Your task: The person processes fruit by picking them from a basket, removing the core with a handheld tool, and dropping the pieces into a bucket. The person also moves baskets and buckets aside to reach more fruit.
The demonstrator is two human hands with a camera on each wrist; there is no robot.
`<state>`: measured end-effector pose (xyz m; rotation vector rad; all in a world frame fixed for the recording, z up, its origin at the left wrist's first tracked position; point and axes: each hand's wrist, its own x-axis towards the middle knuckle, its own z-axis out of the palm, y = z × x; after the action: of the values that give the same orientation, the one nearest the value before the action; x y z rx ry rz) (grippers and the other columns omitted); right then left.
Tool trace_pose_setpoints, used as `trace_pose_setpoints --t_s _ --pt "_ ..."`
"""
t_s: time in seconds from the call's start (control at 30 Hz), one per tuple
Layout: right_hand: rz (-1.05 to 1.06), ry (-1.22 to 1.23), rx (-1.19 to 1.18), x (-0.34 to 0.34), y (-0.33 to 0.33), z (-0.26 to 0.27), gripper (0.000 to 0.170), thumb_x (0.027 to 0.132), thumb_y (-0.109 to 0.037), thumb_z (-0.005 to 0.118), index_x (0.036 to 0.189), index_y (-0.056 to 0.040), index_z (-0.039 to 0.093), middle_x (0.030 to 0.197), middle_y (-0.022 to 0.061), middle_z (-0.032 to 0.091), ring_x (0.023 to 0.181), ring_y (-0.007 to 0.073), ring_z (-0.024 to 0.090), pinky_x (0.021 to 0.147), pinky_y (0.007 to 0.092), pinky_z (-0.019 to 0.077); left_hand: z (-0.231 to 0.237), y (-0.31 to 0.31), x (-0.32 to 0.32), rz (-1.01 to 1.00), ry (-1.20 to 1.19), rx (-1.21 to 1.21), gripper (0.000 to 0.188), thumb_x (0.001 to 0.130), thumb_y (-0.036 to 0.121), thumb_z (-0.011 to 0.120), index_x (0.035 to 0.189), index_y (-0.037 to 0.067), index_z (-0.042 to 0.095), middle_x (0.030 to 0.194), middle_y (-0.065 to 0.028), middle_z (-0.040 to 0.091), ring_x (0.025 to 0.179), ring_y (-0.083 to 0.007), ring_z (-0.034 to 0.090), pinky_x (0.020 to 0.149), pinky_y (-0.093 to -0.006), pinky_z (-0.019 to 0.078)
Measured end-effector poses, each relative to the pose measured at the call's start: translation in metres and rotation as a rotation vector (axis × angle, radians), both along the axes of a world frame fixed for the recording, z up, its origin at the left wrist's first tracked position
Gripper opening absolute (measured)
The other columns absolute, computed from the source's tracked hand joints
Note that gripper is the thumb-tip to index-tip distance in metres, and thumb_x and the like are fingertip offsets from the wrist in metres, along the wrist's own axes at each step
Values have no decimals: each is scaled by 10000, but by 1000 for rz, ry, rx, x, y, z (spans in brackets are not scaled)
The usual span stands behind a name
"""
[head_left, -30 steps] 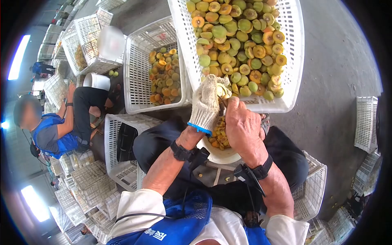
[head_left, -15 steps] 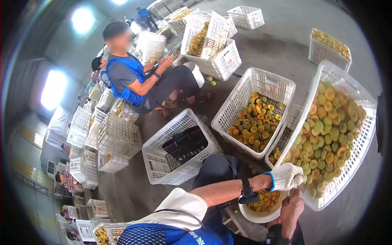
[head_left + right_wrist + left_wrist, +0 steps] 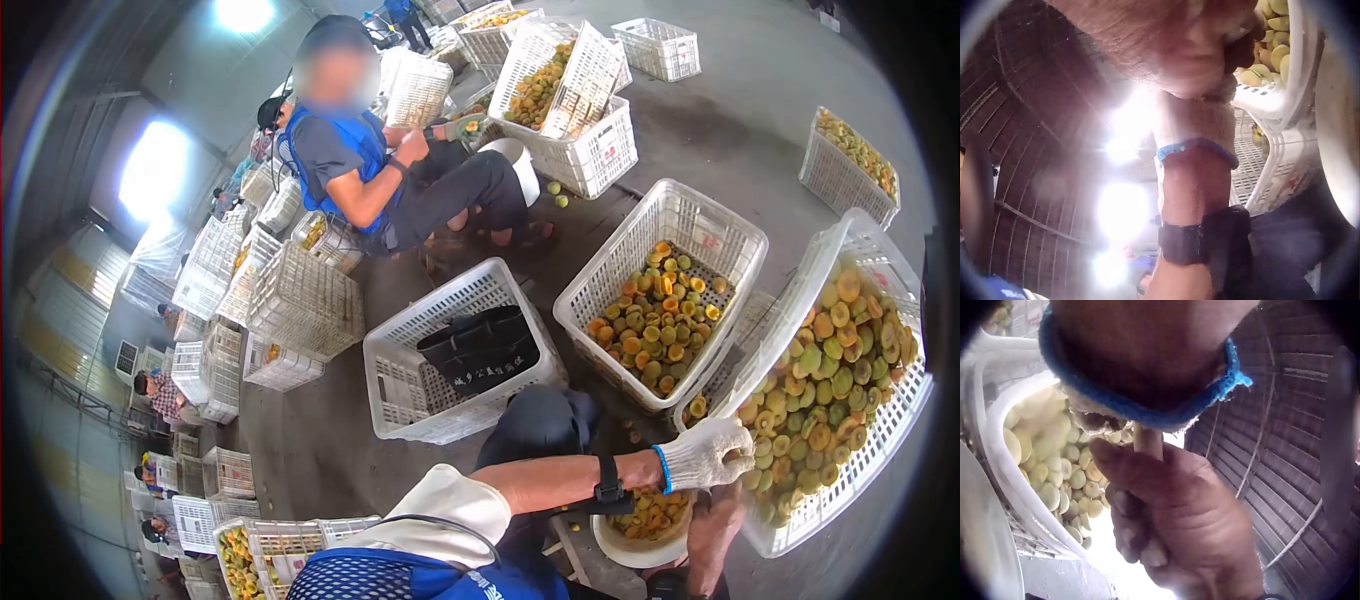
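The gloved left hand [image 3: 708,456] is raised over a white bucket [image 3: 640,552] of cut fruit pieces, beside a tilted crate [image 3: 752,500] full of halved fruit [image 3: 808,372]. Its fingers look bent; whatever lies in them is hidden. Just below and touching or nearly touching the glove is the bare right hand [image 3: 714,522]. In the left wrist view the right hand [image 3: 1185,512] grips a pale handle [image 3: 1148,441], whose upper end disappears behind the glove cuff [image 3: 1141,415]. The glove [image 3: 1196,119] lies behind the right hand [image 3: 1172,47] in the right wrist view.
A crate with fewer fruit halves [image 3: 655,318] stands left of the full one. Nearer the left knee, another crate [image 3: 400,400] holds a black bag [image 3: 480,350]. A seated person [image 3: 345,160] is beyond, with stacked crates [image 3: 305,298] at left.
The head view has swung left and up, so both hands now appear lower right. Fruit seen between the hands a second ago is hidden. The seated person's hands have shifted slightly.
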<state>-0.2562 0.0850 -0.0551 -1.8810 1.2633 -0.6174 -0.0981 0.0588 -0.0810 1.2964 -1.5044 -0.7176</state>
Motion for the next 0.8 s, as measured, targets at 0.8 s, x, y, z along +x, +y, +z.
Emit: trace_pose_setpoints --t_s 0.8 --pt "87 -144 714 25 -12 19 342 830 -28 708 1155 47 636 864 86 710 778 185 606 773 344 512 -7 15 25 39 -16 13 85 893 160 723 902 76 718 855 -144 668 821 -394 676 702 -477 531"
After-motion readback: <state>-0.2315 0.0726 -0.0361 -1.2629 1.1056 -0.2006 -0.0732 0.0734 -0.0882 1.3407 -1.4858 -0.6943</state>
